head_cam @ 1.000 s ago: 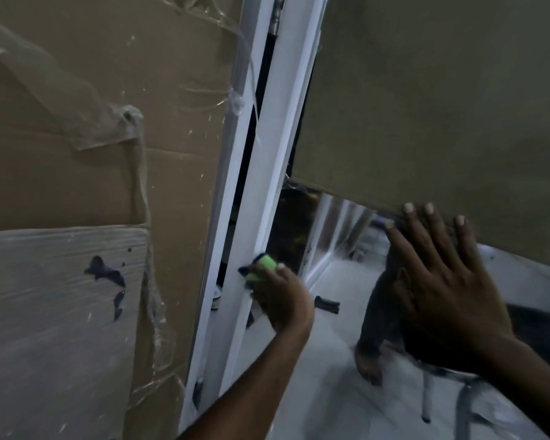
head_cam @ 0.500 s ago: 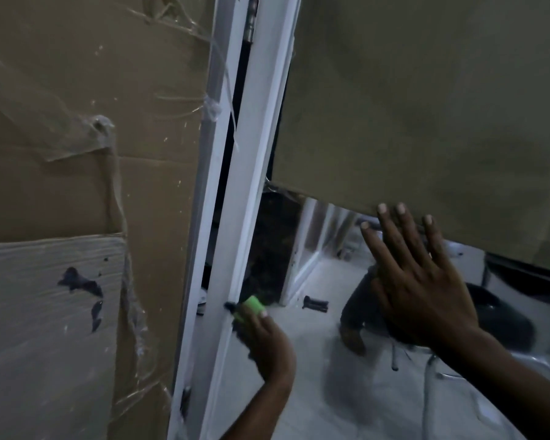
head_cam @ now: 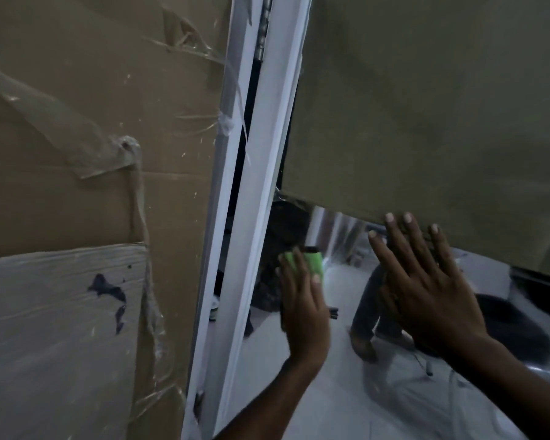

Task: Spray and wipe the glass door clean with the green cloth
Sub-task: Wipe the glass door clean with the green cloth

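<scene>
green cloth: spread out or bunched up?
Bunched. The small green cloth is a compact wad under the left hand, pressed flat-fingered on the glass door.

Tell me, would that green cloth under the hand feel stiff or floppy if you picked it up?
Probably soft and floppy: the green cloth lies flattened against the glass door under the left hand, whose fingers press it flat. It looks small and thin, so likely light. It seems to slide readily over the smooth glass, though how damp it is cannot be told.
</scene>
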`<state>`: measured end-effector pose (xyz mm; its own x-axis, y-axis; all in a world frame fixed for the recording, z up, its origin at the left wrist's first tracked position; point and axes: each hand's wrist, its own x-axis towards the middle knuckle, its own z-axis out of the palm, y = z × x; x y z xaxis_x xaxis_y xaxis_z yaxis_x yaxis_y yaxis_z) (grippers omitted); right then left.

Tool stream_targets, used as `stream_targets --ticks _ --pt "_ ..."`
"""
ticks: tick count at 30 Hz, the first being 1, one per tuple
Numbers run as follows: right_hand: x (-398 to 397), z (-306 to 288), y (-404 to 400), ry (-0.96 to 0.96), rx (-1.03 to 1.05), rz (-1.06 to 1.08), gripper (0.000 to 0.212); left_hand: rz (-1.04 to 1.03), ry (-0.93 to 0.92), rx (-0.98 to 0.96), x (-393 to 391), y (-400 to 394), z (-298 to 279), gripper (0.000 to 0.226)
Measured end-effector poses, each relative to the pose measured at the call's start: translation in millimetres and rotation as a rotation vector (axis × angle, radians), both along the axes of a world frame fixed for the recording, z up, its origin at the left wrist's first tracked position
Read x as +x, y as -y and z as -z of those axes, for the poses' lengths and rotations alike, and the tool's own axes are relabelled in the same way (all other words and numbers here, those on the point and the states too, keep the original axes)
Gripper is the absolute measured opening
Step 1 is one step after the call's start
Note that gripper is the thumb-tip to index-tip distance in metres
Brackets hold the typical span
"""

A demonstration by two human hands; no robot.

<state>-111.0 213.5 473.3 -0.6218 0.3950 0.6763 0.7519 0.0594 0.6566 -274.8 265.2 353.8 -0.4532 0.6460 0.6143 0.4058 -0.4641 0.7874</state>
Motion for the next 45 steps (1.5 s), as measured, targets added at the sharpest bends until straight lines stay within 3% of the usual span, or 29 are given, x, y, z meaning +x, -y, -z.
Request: stream_targets --ticks 2,4,7,10,13,15,18,20,23,25,29,34,37,40,42,45 --pt "0 0 0 0.0 0.001 0.004 0.068 0.001 0.213 -0.176 -23 -23 8 0.063" --pt "0 0 -1 -0.006 -0.004 0.009 0.068 -0.019 0.269 -0.298 -40 -35 -5 0.057" --pt "0 1 -1 -0.008 0.0 0.016 0.068 -0.059 0.115 -0.204 -34 -22 -26 0.062" --pt "0 2 -3 -0.009 0.009 0.011 0.068 -0.061 -0.168 0.0 -5 5 -38 0.06" --pt "1 1 -4 -0.008 0.001 0.006 0.067 -0.02 -0.33 0.058 25 22 -22 0.055" --pt "1 1 -3 -0.023 -0.013 0.003 0.066 -0.008 -0.279 0.008 39 33 10 0.055" --pt "-8 1 2 -0.101 -0.049 -0.022 0.066 0.099 -0.051 -0.186 42 58 44 0.066" --pt "-15 15 11 -0.177 -0.1 -0.109 0.065 0.164 -0.058 -0.26 38 73 44 0.071" --pt "-26 76 26 -0.051 -0.249 -0.256 0.069 0.179 0.125 -0.265 22 75 33 0.043" --pt "-35 126 31 0.034 -0.338 -0.198 0.084 0.198 0.188 -0.283 9 71 25 0.023" --pt "-43 170 20 -0.046 -0.293 -0.039 0.065 0.35 0.18 -0.266 -11 55 32 0.037" --pt "-16 135 13 0.053 -0.147 -0.029 0.071 0.363 0.19 -0.24 -18 57 24 0.046" --pt "5 63 19 -0.128 -0.03 -0.015 0.082 0.331 0.192 -0.166 -14 61 16 0.053" --pt "21 9 26 -0.328 0.048 0.045 0.074 0.315 0.168 -0.178 -7 62 12 0.054" --pt "24 11 27 -0.351 0.074 0.034 0.07 0.321 0.18 -0.173 -8 61 13 0.055" --pt "16 64 24 -0.254 0.003 -0.004 0.072 0.332 0.206 -0.15 -14 62 16 0.053"
